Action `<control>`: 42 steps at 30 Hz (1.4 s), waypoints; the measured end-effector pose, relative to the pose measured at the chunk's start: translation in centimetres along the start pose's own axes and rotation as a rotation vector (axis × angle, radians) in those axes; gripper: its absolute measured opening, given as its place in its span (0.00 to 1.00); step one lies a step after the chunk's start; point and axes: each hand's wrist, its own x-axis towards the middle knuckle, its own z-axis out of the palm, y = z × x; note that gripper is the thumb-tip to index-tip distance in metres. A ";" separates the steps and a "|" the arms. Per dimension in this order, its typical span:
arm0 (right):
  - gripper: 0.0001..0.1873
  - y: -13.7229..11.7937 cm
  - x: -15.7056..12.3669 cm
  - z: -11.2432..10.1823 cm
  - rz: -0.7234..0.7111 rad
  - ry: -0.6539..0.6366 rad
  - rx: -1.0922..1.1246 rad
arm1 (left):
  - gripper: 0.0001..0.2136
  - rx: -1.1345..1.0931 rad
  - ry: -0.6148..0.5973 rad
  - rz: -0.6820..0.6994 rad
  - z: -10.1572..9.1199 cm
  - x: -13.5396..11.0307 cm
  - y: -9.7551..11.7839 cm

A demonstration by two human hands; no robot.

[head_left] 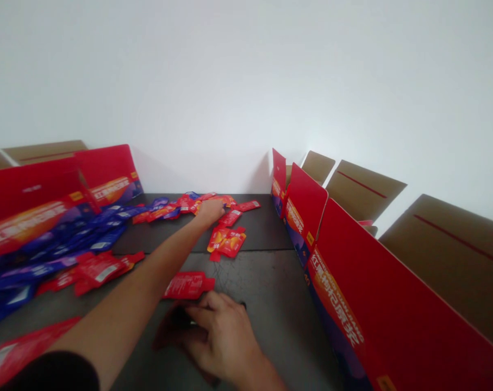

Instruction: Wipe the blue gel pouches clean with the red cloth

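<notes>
My left hand [211, 210] reaches far forward to a loose heap of red pouches [185, 203] and blue pouches near the wall. Its fingers are curled down among them; a bit of blue shows at the fingertips, but what they grip is hidden. Close to me, my right hand [225, 334] has thumb and fingers closed on a dark red pouch [167, 328], blurred and in shadow. Just beyond that hand a red pouch [187, 285] lies flat. Farther on, red-orange pouches [228, 241] overlap on the dark table [266, 293].
Open red cartons [376, 304] with raised brown flaps line the right side. More red cartons [30, 201] stand at the left, with piled blue pouches [83, 233] before them. Another red pouch [22, 347] lies at the near left. A white wall [213, 81] rises behind.
</notes>
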 end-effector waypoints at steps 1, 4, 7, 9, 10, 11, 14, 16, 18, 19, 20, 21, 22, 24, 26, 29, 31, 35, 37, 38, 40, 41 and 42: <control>0.20 0.0 0.0 0.0 -0.001 0.005 0.004 | 0.17 -0.010 0.019 -0.024 -0.1 -0.2 -0.1; 0.19 0.0 0.1 -0.1 -0.010 0.014 0.003 | 0.16 -0.064 0.076 -0.076 -0.5 -1.2 -0.2; 0.19 -0.1 0.2 -0.5 -0.019 0.008 -0.006 | 0.16 -0.151 0.138 -0.103 -1.4 -2.6 -0.1; 0.18 -0.1 0.2 -0.8 -0.021 -0.003 -0.008 | 0.15 -0.225 0.187 -0.113 -2.6 -3.8 0.3; 0.18 -0.1 0.2 -1.0 -0.021 -0.006 -0.008 | 0.15 -0.265 0.210 -0.114 -3.3 -4.4 0.7; 0.18 0.0 0.2 -1.1 -0.019 -0.006 -0.008 | 0.14 -0.308 0.230 -0.111 -4.0 -5.1 1.1; 0.16 0.2 0.3 -1.6 0.010 0.012 -0.009 | 0.14 -0.445 0.258 -0.074 -6.4 -7.9 2.5; 0.16 0.5 0.3 -1.9 0.040 0.020 -0.011 | 0.19 -0.547 0.238 -0.013 -7.8 -10.5 3.6; 0.15 1.0 0.4 -2.2 0.063 0.028 -0.017 | 0.22 -0.655 0.193 0.064 -8.9 -13.8 4.5; 0.15 1.3 0.4 -2.3 0.072 0.034 -0.021 | 0.23 -0.705 0.169 0.096 -9.4 -15.8 4.9; 0.15 1.7 0.4 -2.4 0.081 0.044 -0.027 | 0.24 -0.748 0.149 0.124 -9.8 -17.8 5.2; 0.15 2.2 0.3 -2.4 0.095 0.058 -0.035 | 0.25 -0.789 0.129 0.146 -10.2 -19.9 5.4; 0.16 2.7 0.2 -2.5 0.108 0.071 -0.041 | 0.25 -0.832 0.107 0.162 -10.6 -22.1 5.6; 0.17 3.7 0.1 -2.7 0.151 0.111 -0.040 | 0.25 -0.963 0.032 0.186 -11.3 -26.4 5.5; 0.17 4.5 -0.1 -3.0 0.147 0.103 0.013 | 0.24 -1.056 -0.026 0.168 -11.9 -30.6 5.2; 0.17 4.9 -0.2 -3.6 0.133 0.072 0.047 | 0.22 -1.066 -0.037 0.051 -12.1 -36.1 4.0; 0.19 4.9 -0.2 -3.9 0.142 0.099 0.009 | 0.21 -1.043 -0.033 -0.050 -11.2 -39.1 2.9; 0.24 5.0 -0.5 -3.9 0.179 0.191 -0.077 | 0.21 -0.949 0.009 -0.207 -7.7 -43.4 0.6; 0.24 4.9 -0.9 -3.8 0.192 0.194 -0.086 | 0.20 -0.904 0.036 -0.271 -6.1 -44.7 -0.3; 0.25 4.8 -1.1 -3.8 0.198 0.192 -0.088 | 0.20 -0.893 0.044 -0.293 -5.4 -45.2 -0.7; 0.25 4.5 -1.4 -3.9 0.209 0.198 -0.089 | 0.18 -0.896 0.051 -0.306 -4.5 -46.0 -1.1; 0.25 4.3 -1.6 -4.0 0.211 0.205 -0.088 | 0.17 -0.900 0.055 -0.307 -4.2 -46.2 -1.2; 0.25 4.2 -1.7 -4.0 0.216 0.213 -0.086 | 0.17 -0.903 0.058 -0.307 -3.9 -46.4 -1.2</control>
